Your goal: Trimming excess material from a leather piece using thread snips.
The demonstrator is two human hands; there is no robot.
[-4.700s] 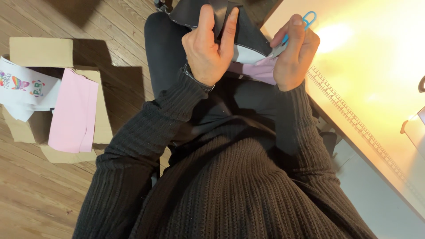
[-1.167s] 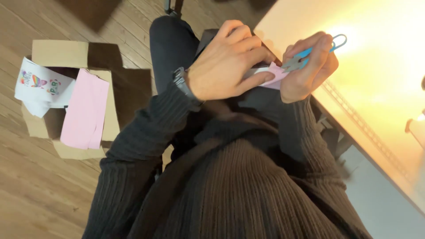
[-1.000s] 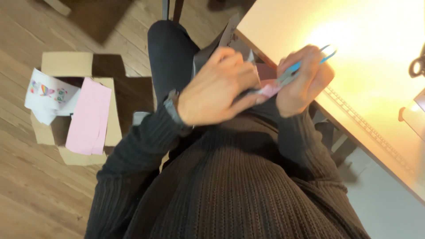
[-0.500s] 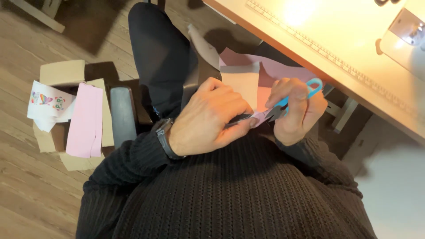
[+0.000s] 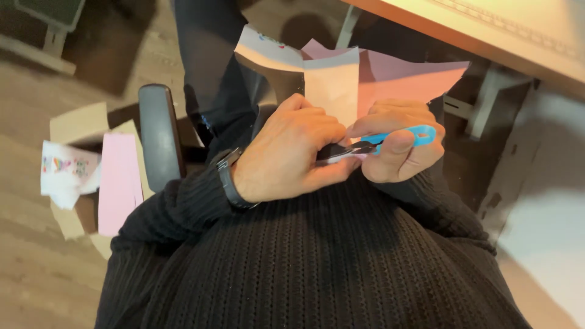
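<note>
Beside the desk [image 5: 487, 36], right hand [image 5: 396, 143] grips blue scissors [image 5: 378, 141]; left hand's [image 5: 289, 155] fingers close over their blades.

tan cardboard box [image 5: 73, 125] on floor, left

The left hand [image 5: 292, 155] covers most of the scissors [image 5: 378, 143], so the blades barely show. The worktop [image 5: 487, 30] runs off the top edge. The box [image 5: 79, 122] is partly hidden by the armrest [image 5: 159, 137].

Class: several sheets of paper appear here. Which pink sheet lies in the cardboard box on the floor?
The plain pink sheet at far left, beside the white printed sheet in the cardboard box; the other sheets rest on the lap.
</note>
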